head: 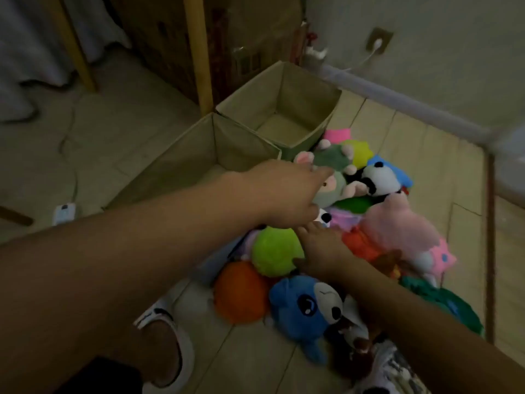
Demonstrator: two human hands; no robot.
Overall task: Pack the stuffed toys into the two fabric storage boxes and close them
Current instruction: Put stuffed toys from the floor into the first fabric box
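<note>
Boxes: two open fabric ones, the near box (181,163) and the far box (287,103), sit upper centre. Toys (377,223) heap at centre right. Left hand (284,194) reaches over them, grip unclear; right hand (321,251) rests spread on them. No writing is readable.

Your toy pile (355,223) sits on the floor (426,166), so go off that. The two storage boxes (255,132) stand side by side, touching, just left and behind it. Your hands (287,194) reach over the pile's left side. Wall socket (379,41) is way behind it, your slippered foot (167,345) nearer you, to its left.
</note>
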